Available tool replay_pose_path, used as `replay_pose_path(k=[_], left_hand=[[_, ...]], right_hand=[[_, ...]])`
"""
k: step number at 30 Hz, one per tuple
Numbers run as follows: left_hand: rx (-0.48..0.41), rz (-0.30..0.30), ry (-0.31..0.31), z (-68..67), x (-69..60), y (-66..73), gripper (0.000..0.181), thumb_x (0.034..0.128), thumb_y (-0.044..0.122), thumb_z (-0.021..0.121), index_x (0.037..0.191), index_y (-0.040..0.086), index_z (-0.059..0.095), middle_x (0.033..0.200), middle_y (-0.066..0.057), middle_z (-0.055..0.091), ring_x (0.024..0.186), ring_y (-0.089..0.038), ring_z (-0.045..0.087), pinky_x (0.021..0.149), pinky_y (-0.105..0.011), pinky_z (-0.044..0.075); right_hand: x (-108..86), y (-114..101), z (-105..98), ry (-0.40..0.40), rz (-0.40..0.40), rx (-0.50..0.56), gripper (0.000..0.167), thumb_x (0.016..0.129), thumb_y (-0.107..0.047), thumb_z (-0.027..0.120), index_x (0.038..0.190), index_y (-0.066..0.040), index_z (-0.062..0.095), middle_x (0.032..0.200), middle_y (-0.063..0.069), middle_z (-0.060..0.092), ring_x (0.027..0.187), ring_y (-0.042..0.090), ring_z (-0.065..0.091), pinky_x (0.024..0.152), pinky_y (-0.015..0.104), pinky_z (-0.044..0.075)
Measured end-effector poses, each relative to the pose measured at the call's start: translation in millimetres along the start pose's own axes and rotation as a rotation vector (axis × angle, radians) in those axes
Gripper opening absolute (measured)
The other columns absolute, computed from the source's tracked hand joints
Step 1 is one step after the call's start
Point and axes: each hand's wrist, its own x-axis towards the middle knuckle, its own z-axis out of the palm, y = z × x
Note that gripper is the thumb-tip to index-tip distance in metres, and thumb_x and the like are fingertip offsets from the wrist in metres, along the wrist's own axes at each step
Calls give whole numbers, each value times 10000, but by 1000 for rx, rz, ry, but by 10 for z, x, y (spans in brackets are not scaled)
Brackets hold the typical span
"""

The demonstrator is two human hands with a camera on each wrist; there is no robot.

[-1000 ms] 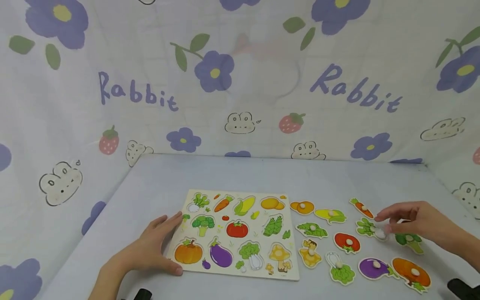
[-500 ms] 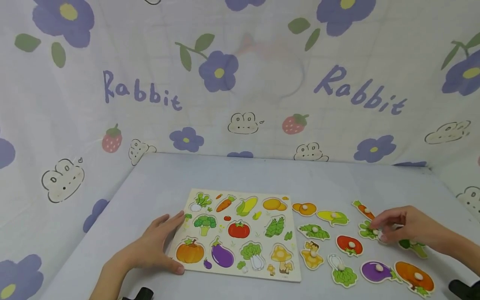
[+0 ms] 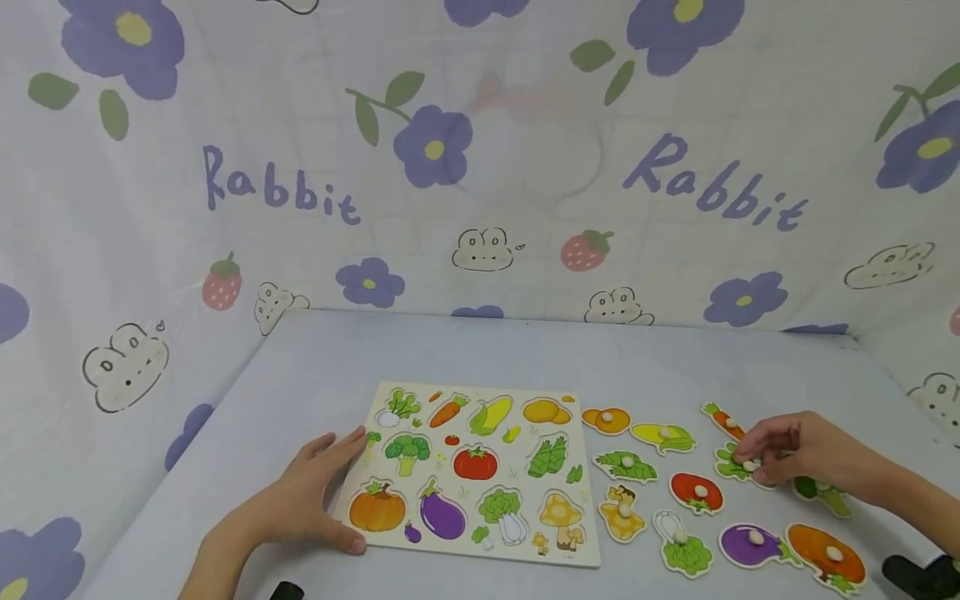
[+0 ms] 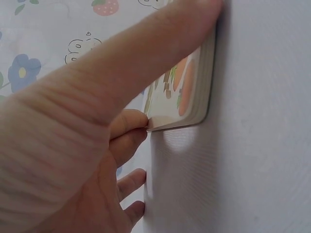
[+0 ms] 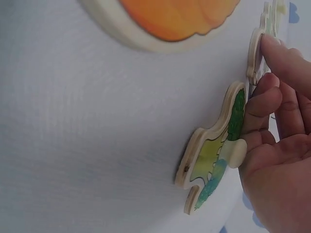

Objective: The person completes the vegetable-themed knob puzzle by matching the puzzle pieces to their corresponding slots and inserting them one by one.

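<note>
Rabbit-print fabric hangs behind a pale surface, where a wooden vegetable puzzle board lies flat with printed, piece-shaped recesses. Along its left edge rests the left hand, its grip spread apart, thumb at the near corner. Well to the board's right, the knobbed turnip piece lies at the right hand, whose thumb and fingertips pinch it about the knob. Just beyond is the carrot piece; the broccoli piece sits partly hidden below that hand. Between turnip and board are the potato, corn, asparagus, tomato and mushroom pieces, with the bok choy, eggplant and pumpkin pieces nearest the viewer.
</note>
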Motion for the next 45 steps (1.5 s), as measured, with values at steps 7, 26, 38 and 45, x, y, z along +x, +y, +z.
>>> replay_pose_path(k=[7, 26, 38, 45], left_hand=[[-7, -24, 1, -5, -12, 11, 1231, 521, 571, 913, 1540, 166, 354, 1610, 14, 235, 1450, -398, 60, 1051, -733, 156], [3, -14, 12, -26, 14, 34, 1239, 503, 601, 904, 1535, 172, 369, 1604, 31, 248, 1447, -399, 82, 1053, -731, 163], [-9, 6, 11, -8, 8, 11, 1222, 517, 587, 907, 1527, 143, 379, 1604, 7, 253, 1441, -434, 78, 1044, -742, 150], [-19, 3, 11, -17, -16, 44, 1206, 530, 559, 915, 1523, 128, 383, 1603, -5, 257, 1442, -439, 70, 1041, -745, 153]], right_hand=[[3, -90, 7, 59, 7, -76, 375, 768, -130, 839, 1081, 11, 688, 1013, 149, 693, 768, 266, 579, 676, 293, 540], [716, -1224, 1289, 416, 35, 335, 401, 714, -108, 889, 1056, -19, 700, 967, 69, 721, 811, 176, 625, 665, 297, 522], [1619, -2142, 2488, 403, 19, 438, 261, 715, -65, 882, 916, -75, 716, 858, 43, 719, 797, 213, 626, 746, 364, 536], [1878, -2235, 2777, 418, 31, 490, 243, 696, -3, 876, 867, -37, 707, 827, 62, 689, 718, 203, 641, 656, 325, 567]])
